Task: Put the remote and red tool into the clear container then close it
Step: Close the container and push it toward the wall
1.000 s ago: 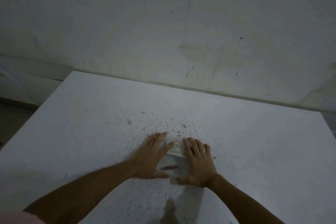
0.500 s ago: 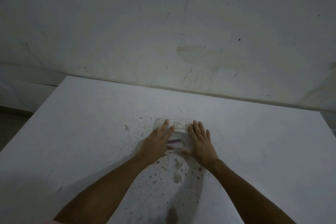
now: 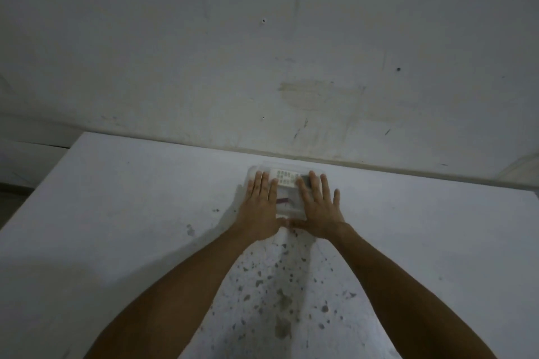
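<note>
A pale, speckled table [image 3: 437, 242] is seen filling the lower frame, and the clear container [image 3: 287, 207] is found at centre, near the wall. It is covered by the left hand [image 3: 260, 207] and right hand [image 3: 319, 208], spread flat and gripping nothing. Between them, the remote [image 3: 285, 178] is laid crosswise above the red tool [image 3: 282, 200]; the lid appears shut.
</note>
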